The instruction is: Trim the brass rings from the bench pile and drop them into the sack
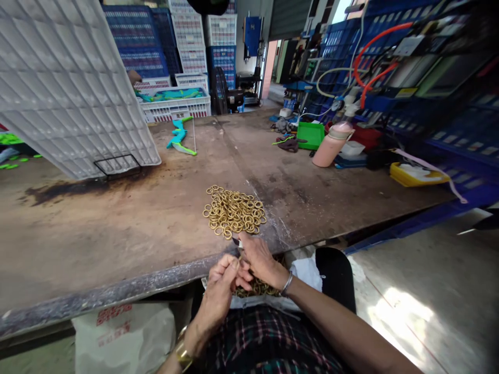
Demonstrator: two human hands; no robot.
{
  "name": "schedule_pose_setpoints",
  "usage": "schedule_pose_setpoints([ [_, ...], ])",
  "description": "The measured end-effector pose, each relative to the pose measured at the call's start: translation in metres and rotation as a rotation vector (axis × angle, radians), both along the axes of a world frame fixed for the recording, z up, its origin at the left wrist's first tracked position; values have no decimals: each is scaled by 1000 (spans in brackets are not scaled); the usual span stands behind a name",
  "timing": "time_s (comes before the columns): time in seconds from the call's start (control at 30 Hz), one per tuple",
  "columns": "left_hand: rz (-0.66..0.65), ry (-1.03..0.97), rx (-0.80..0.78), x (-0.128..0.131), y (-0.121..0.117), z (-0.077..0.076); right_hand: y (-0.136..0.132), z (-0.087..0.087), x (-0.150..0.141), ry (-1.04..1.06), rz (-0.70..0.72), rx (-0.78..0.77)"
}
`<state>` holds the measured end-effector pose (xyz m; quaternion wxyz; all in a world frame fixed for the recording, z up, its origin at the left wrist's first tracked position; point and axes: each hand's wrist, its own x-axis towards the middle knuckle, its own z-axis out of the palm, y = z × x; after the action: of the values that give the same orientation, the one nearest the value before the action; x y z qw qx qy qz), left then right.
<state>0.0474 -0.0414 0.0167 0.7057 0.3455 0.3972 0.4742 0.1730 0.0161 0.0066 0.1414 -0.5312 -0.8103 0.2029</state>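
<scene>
A heap of gold-coloured rings (pixel 236 210) lies near the front edge of the table. Just in front of it, my right hand (pixel 260 258) is closed around a small knife (pixel 236 241), its dark blade pointing left by the nearest rings. My left hand (pixel 223 283) is pinched, fingertips close to the right hand's fingers. What it grips seems to be one gold-coloured ring, mostly hidden by the fingers. Below both hands, more rings (pixel 263 288) lie in my lap, on pale cloth, partly covered by my hands.
A ribbed pale panel (pixel 78 88) stands at left. A turquoise toy bow (pixel 179 137) lies behind the heap. Farther right are a pink bottle (pixel 331 146), a green tray (pixel 311 135) and a yellow tray (pixel 419 175). A white crate (pixel 177 108) stands beyond the table.
</scene>
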Motion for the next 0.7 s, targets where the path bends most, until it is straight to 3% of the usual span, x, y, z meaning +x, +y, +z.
schedule_pose_setpoints([
  [0.13, 165, -202, -129, -12, 8, -5, 17, 0, -22, -157, -158, 12],
  [0.37, 260, -391, -332, -32, 20, -10, 29, -2, -35, -266, -204, 5],
  [0.5, 357, -312, -414, -33, 29, -12, 33, -8, -27, -183, -216, 8],
  [0.7, 319, -18, -171, -22, 41, -10, 34, -14, -14, 126, -199, 15],
])
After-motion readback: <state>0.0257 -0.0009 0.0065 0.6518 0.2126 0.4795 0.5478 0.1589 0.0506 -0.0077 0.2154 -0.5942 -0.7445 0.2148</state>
